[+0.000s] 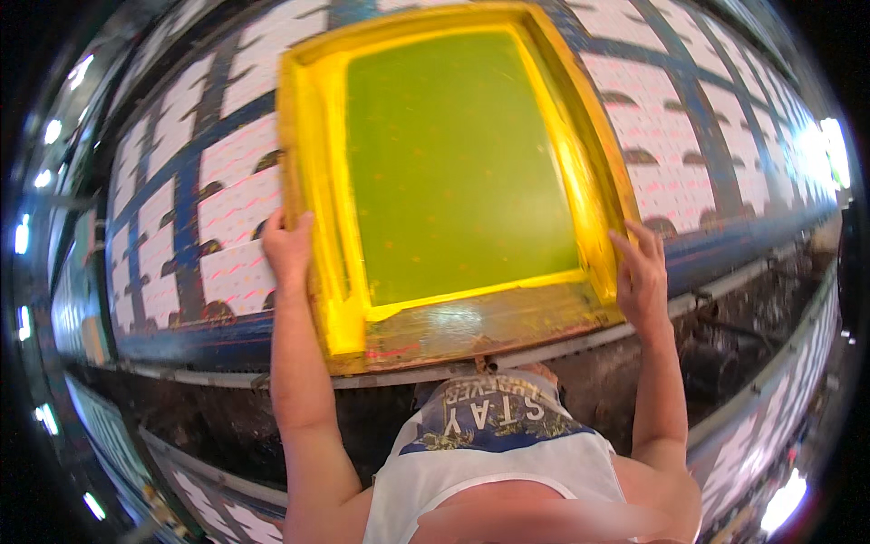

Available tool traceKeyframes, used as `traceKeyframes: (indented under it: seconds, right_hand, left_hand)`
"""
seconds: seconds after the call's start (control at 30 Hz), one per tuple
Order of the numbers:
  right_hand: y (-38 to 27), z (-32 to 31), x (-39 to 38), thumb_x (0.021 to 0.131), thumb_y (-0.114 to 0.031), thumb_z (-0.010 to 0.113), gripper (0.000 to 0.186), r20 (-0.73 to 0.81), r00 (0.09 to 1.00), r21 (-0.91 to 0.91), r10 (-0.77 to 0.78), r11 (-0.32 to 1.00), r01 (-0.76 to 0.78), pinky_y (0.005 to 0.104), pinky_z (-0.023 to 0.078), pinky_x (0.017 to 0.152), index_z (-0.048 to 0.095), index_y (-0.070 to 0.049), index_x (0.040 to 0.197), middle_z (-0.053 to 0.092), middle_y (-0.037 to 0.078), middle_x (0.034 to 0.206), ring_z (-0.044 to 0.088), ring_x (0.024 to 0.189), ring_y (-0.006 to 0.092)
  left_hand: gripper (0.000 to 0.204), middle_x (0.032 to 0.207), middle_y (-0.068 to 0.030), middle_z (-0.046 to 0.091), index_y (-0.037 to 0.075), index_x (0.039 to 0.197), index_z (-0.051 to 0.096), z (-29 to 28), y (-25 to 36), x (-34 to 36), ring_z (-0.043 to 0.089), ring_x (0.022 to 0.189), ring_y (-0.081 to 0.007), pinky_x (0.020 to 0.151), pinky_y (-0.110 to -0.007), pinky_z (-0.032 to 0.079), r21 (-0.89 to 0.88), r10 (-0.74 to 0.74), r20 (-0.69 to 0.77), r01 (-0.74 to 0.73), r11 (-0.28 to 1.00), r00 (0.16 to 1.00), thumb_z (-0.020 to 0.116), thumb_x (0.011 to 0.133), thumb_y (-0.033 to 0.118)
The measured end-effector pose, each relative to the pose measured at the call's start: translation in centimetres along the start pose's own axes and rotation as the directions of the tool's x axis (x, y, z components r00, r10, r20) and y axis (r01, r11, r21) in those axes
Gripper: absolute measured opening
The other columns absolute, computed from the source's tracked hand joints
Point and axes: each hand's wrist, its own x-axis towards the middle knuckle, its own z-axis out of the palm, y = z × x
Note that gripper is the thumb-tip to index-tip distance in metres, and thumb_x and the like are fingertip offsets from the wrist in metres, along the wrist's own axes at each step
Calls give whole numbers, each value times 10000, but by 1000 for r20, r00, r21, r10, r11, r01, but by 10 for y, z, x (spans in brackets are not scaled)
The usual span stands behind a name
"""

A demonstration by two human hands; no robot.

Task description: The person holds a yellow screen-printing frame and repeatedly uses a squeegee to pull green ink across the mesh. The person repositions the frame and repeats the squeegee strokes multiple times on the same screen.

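Note:
A large screen-printing frame is between my hands, above the printing table. Yellow tape or coating lines its wooden sides, and a green mesh fills the middle. My left hand grips the frame's left side, its thumb on the near face. On the opposite side, my right hand is closed around the right edge, with some fingers over the rim. The frame sits slightly turned, its near bar close to my body. What lies directly beneath it is hidden.
White cut fabric pieces with pink marks lie in rows on the long blue table, on both sides of the frame. A metal rail runs along the near edge. Another row of printed pieces is behind me on the right.

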Motion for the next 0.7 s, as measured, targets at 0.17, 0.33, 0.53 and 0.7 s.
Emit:
traceKeyframes:
  seconds: [0.17,0.33,0.53,0.7]
  right_hand:
    - [34,13,7,934,3,789,590,-83,968,40,238,971,-236,545,487,1195,681,-96,1505,646,233,1508,597,1404,462]
    - [46,22,27,898,-39,852,722,80,911,85,405,908,-411,498,537,1154,617,-116,1576,705,212,1446,677,1328,422]
    - [53,43,35,863,7,813,760,38,855,226,518,829,-512,472,588,1068,619,-130,1585,752,198,1366,742,1239,377]
    - [65,50,26,865,39,763,719,53,859,358,509,793,-492,410,578,1052,650,-113,1559,752,157,1347,739,1203,287]
  left_hand:
    - [437,1095,-154,842,-74,1278,759,1,2,15,797,935,-206,860,-339,623,-131,-95,-1,94,987,995,872,872,43]
    - [469,1103,-138,845,-89,1316,760,-1,5,21,787,930,-174,862,-308,613,-206,-144,46,151,967,988,840,860,-17]
    - [518,1095,-114,839,-88,1335,773,-6,14,22,770,904,-156,842,-293,603,-279,-187,43,192,941,981,822,820,-55]
    - [547,1088,-112,834,-90,1363,765,-14,22,23,767,898,-158,828,-291,603,-311,-179,51,186,932,982,814,819,-61]
